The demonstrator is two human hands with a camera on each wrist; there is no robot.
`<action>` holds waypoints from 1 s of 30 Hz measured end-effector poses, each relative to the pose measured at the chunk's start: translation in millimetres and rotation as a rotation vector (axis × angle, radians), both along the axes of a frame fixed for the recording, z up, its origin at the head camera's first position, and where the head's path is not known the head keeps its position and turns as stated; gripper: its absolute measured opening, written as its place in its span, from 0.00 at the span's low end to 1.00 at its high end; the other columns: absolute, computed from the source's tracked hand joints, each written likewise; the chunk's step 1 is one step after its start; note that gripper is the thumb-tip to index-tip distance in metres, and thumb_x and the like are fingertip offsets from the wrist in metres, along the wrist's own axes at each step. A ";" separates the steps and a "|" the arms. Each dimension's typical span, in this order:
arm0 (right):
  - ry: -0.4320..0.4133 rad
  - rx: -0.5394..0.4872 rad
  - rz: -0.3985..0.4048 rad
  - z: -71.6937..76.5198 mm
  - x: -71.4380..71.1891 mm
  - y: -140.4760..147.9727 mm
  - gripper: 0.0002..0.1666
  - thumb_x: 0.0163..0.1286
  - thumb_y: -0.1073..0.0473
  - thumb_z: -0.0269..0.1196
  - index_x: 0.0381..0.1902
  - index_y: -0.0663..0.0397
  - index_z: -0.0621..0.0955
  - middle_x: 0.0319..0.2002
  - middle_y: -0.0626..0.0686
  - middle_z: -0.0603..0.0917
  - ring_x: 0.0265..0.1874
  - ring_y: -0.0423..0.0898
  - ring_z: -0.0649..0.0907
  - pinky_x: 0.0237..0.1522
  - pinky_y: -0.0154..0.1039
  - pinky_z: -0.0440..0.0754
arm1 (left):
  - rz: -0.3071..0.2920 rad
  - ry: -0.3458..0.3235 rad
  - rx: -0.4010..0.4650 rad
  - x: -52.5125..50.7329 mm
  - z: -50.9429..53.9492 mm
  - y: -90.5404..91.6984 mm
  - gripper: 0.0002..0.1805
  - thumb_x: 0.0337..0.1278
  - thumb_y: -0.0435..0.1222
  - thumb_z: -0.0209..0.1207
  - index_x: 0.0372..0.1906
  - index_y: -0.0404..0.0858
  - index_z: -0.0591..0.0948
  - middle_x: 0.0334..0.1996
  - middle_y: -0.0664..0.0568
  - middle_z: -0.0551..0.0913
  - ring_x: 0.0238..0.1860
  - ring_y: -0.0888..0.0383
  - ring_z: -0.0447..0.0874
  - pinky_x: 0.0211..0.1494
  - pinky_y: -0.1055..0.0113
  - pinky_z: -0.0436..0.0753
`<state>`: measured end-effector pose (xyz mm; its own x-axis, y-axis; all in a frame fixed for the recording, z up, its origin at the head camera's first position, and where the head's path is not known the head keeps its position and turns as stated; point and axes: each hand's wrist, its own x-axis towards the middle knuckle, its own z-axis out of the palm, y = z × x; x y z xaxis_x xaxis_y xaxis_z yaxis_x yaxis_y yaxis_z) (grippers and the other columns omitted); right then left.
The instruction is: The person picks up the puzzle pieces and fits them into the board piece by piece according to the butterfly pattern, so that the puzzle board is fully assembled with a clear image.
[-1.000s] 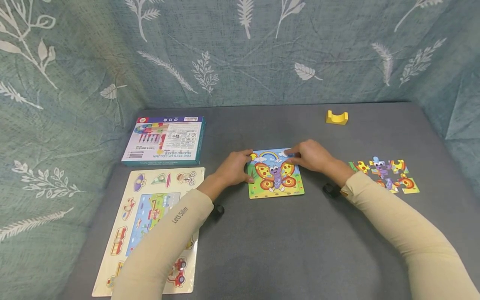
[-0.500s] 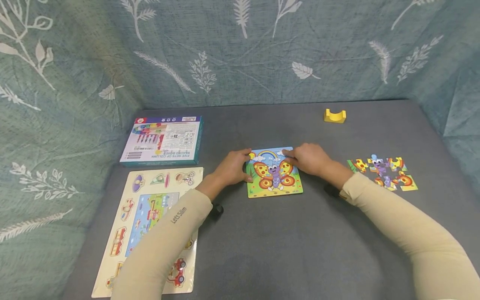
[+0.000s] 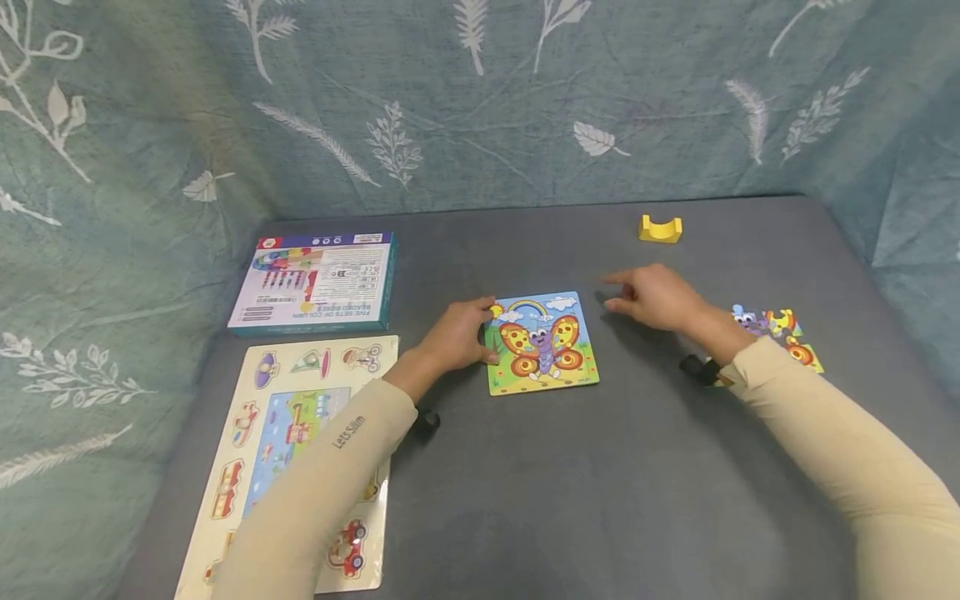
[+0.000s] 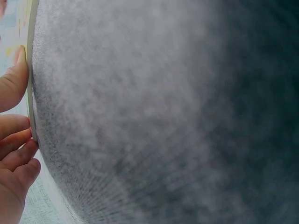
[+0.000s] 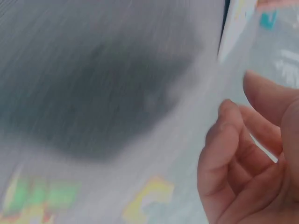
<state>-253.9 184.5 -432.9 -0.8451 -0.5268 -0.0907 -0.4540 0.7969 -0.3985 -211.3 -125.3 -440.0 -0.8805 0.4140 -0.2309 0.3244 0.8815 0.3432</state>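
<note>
One carton (image 3: 315, 283) printed "Five Sets of Column Beaded Boxes" lies at the back left of the dark tabletop (image 3: 517, 483) in the head view, contents hidden. Nearer sits a vehicle puzzle (image 3: 287, 375), shapes ringing a town scene, partly hidden by the left forearm (image 3: 322, 467). The butterfly puzzle (image 3: 542, 343) lies flat mid-table, its full picture showing; the left hand (image 3: 453, 335) rests at its left edge, thumb and forefinger spread, unclenched. Near its right side hovers the right hand (image 3: 660, 296), released, forefinger pointing left. Loose puzzle pieces (image 3: 783, 325) show beyond the right forearm (image 3: 840, 425); a yellow notched block (image 3: 660, 230) stands farther back. In the left wrist view, thumb and fingertips touch the butterfly puzzle's thin edge. In the right wrist view, the thumb stands apart from bent, empty fingers.
</note>
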 end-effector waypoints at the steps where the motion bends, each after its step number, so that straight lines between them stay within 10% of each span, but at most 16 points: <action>1: -0.011 0.017 -0.023 4.1 -0.4 9.4 0.27 0.66 0.55 0.63 0.61 0.59 0.77 0.25 0.51 0.82 0.17 0.42 0.73 0.23 0.38 0.71 | 0.003 0.002 0.001 0.2 0.4 -0.6 0.39 0.42 0.44 0.74 0.61 0.30 0.76 0.71 0.42 0.64 0.70 0.42 0.65 0.73 0.54 0.65; 13: -0.207 0.163 -0.112 9.4 14.5 102.8 0.31 0.60 0.49 0.69 0.52 0.68 0.79 0.25 0.48 0.78 0.22 0.43 0.74 0.32 0.43 0.74 | -0.017 0.017 0.014 -0.5 -2.9 -2.6 0.39 0.42 0.44 0.74 0.60 0.29 0.76 0.70 0.41 0.66 0.69 0.42 0.65 0.73 0.52 0.65; 30: -0.134 0.129 -0.155 -10.2 24.1 109.3 0.22 0.54 0.56 0.73 0.39 0.64 0.76 0.29 0.56 0.78 0.28 0.49 0.75 0.32 0.47 0.74 | -0.014 0.014 0.012 0.0 -3.7 -2.7 0.40 0.42 0.45 0.74 0.62 0.30 0.75 0.71 0.42 0.65 0.70 0.43 0.65 0.73 0.54 0.65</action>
<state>-229.7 293.8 -443.1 -0.8906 -0.3689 -0.2660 -0.2725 0.9011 -0.3371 -211.3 -128.0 -443.7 -0.8778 0.4290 -0.2133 0.3415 0.8725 0.3493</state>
